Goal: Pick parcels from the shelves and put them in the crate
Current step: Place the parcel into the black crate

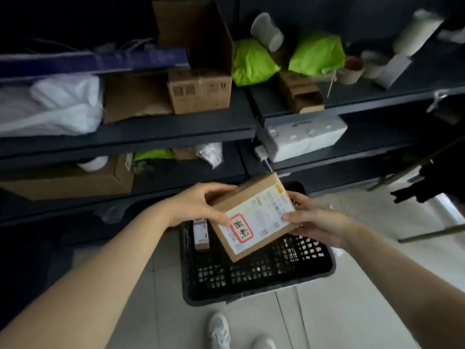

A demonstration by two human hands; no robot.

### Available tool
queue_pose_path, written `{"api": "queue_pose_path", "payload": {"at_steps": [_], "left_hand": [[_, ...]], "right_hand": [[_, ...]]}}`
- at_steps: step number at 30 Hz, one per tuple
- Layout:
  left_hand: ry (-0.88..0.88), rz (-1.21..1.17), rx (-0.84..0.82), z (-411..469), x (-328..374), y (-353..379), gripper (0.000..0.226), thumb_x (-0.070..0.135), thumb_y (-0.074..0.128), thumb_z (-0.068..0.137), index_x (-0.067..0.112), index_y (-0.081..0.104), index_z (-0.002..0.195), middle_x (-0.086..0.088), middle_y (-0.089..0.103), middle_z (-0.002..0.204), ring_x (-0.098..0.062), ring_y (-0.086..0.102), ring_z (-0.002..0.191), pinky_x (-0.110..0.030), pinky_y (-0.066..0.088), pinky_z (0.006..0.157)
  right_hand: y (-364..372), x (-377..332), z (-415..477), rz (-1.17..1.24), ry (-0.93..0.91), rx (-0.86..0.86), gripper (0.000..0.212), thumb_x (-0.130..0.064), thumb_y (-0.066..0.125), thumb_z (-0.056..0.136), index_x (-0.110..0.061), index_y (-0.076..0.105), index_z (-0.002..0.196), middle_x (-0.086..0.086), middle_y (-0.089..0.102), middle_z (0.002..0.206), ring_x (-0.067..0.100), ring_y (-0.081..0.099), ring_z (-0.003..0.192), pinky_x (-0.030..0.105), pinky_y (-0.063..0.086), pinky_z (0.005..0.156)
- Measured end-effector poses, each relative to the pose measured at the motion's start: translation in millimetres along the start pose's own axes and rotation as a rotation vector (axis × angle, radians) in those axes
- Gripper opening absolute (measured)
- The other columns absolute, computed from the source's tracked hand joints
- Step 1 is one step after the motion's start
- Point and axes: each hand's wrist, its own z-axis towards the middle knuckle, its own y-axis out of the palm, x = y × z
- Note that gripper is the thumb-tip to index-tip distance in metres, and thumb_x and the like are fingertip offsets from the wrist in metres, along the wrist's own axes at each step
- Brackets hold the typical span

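Left grip: The cardboard parcel (254, 217) is clasped at its far-left side by the left hand (196, 205). The thumb is laid on the labelled top beside the red-framed sticker, and the fingers are curled over the far edge.
Right grip: The opposite side is pinched by the right hand (317, 222), with the thumb pressed on the label's right margin and the fingers wrapped round behind and beneath.
Reason for the hold: Two opposing sides are taken, so the flat box is kept level with its label upward. This is judged to suit a steady lowering rather than a drop.
Parcel position: The parcel is carried in the air, clear of the shelves (125, 137) and directly above the crate, with one corner turned towards the person.
Crate: The black lattice crate (254, 293) is set on the floor below the hands, its far end close to the lowest shelf.
Contents: A small narrow box (201, 235) is seen lying inside, along the left wall.
Open room: Bare lattice is shown to the right of that box and towards the near wall, and this is judged enough for the parcel to be laid flat.
Edges to mind: The crate's rim and the small box near the left hand are to be cleared on the way down.
Stock left: Green bags (251, 61), cartons (201, 91) and a white foam box (304, 139) are seen on the shelves.
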Motion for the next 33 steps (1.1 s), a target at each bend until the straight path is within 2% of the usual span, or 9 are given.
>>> {"api": "queue_pose_path", "payload": {"at_steps": [3,6,11,13,16,18,27,30,33], "left_hand": [[-0.065,-0.052,0.048,33.8,-35.4,1.3,0.078,0.044,0.086,0.043,0.043,0.061,0.116,0.01,0.061,0.123,-0.006,0.056,0.115,-0.033,0.047,0.1],[-0.11,-0.043,0.201,63.8,-76.7,4.7,0.061,0.045,0.083,0.057,0.039,0.063,0.114,0.009,0.066,0.114,-0.008,0.06,0.109,-0.033,0.048,0.098],[-0.11,0.553,0.328,93.8,-149.9,4.5,0.052,0.022,0.063,0.088,0.019,0.046,0.138,0.002,0.048,0.14,-0.013,0.043,0.127,-0.019,0.031,0.099],[-0.147,0.729,0.417,95.1,-177.5,1.1,0.056,0.027,0.059,0.091,0.017,0.039,0.142,0.001,0.04,0.145,-0.021,0.037,0.13,-0.029,0.031,0.104],[-0.227,0.81,0.615,97.0,-215.1,-0.8,0.067,0.032,0.059,0.09,0.009,0.03,0.146,-0.01,0.036,0.144,-0.033,0.037,0.126,-0.042,0.035,0.104],[-0.307,0.805,0.669,100.0,-234.0,-2.6,0.074,0.034,0.058,0.09,0.005,0.021,0.148,-0.016,0.032,0.145,-0.038,0.035,0.126,-0.044,0.033,0.105],[-0.228,0.854,0.673,106.5,-272.3,-7.2,0.064,0.027,0.05,0.094,-0.002,0.025,0.145,-0.023,0.047,0.131,-0.04,0.045,0.114,-0.048,0.042,0.093],[-0.208,0.824,0.696,107.1,-274.3,-5.4,0.065,0.028,0.049,0.095,0.0,0.022,0.146,-0.021,0.047,0.132,-0.038,0.044,0.117,-0.045,0.04,0.096],[-0.207,0.808,0.707,106.2,-274.4,-3.6,0.065,0.031,0.045,0.096,0.003,0.019,0.148,-0.018,0.045,0.134,-0.035,0.042,0.12,-0.043,0.039,0.097]], "right_hand": [[-7.1,36.0,43.2,0.097,0.03,0.028,0.062,-0.017,0.073,0.07,-0.022,0.053,0.128,0.005,0.069,0.112,0.022,0.061,0.112,0.042,0.041,0.104],[-12.3,78.4,92.8,0.234,0.061,0.079,0.056,-0.021,0.071,0.076,-0.017,0.054,0.129,0.008,0.065,0.122,0.023,0.057,0.119,0.044,0.039,0.107],[-11.6,145.3,174.6,0.285,0.126,0.228,0.046,-0.026,0.07,0.08,-0.018,0.058,0.124,0.003,0.068,0.115,0.019,0.059,0.114,0.041,0.039,0.108],[-11.8,167.6,206.5,0.282,0.148,0.286,0.045,-0.029,0.068,0.084,-0.018,0.057,0.126,0.001,0.069,0.112,0.016,0.061,0.106,0.033,0.047,0.095],[-6.4,196.3,251.8,0.293,0.208,0.364,0.045,-0.035,0.063,0.088,-0.016,0.054,0.127,0.002,0.067,0.1,0.012,0.061,0.074,0.02,0.047,0.049],[-1.5,211.9,280.2,0.257,0.26,0.399,0.042,-0.041,0.055,0.092,-0.016,0.052,0.125,0.003,0.064,0.094,0.013,0.058,0.066,0.022,0.042,0.042],[0.5,254.5,338.7,0.236,0.174,0.404,0.033,-0.032,0.056,0.093,-0.023,0.05,0.124,-0.005,0.065,0.08,0.002,0.062,0.058,0.017,0.045,0.045],[10.7,249.6,351.6,0.151,0.093,0.328,0.039,-0.028,0.067,0.086,-0.024,0.052,0.122,0.001,0.068,0.109,0.015,0.066,0.095,0.035,0.055,0.083],[14.7,252.2,361.3,0.018,0.085,0.331,0.04,-0.028,0.068,0.085,-0.028,0.052,0.122,-0.004,0.064,0.115,0.019,0.058,0.109,0.045,0.041,0.104]]}}
